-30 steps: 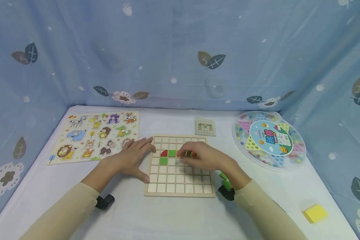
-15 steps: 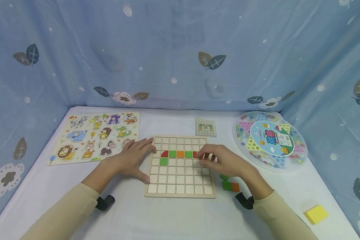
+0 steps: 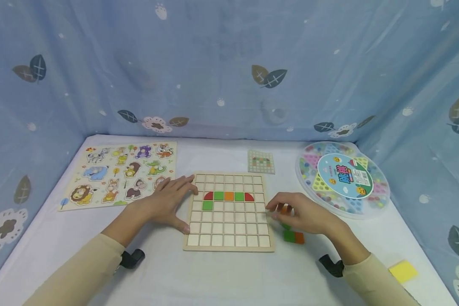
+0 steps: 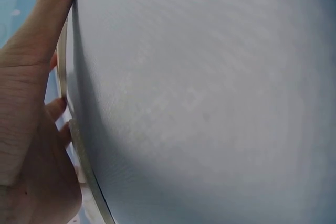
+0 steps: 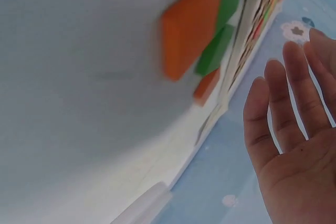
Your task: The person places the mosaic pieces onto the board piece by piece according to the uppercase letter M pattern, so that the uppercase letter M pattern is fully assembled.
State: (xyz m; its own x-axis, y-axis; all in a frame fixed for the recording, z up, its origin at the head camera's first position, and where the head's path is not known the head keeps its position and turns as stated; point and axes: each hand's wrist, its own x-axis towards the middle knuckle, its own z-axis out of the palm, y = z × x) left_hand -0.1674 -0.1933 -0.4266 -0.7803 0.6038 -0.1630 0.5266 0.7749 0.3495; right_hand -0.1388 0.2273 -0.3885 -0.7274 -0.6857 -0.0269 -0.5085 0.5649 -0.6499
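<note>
A wooden grid board (image 3: 229, 248) lies in the middle of the table. Across its third row run a red rounded tile (image 3: 208, 196), a green one, an orange tile (image 3: 229, 196), another green one and a red rounded tile (image 3: 249, 196). One green tile (image 3: 208, 205) sits below that row at the left. My left hand (image 3: 162, 204) rests at the board's left edge, fingers and thumb spread. Just right of the board, my right hand (image 3: 302, 212) hovers over loose green and orange tiles (image 3: 299, 238), partly hiding them. In the right wrist view its fingers (image 5: 286, 103) hold nothing.
A small pattern card (image 3: 261, 162) lies behind the board. An animal puzzle board (image 3: 111, 170) is at the left, a round Chinese checkers set (image 3: 344, 176) at the right. A yellow block (image 3: 403, 271) lies near the front right. Blue curtains (image 3: 214, 63) surround the table.
My right hand has moved right, from the board's tile row to over the loose tiles. The orange, green and right red tiles it covered now show. My left hand has stayed in place.
</note>
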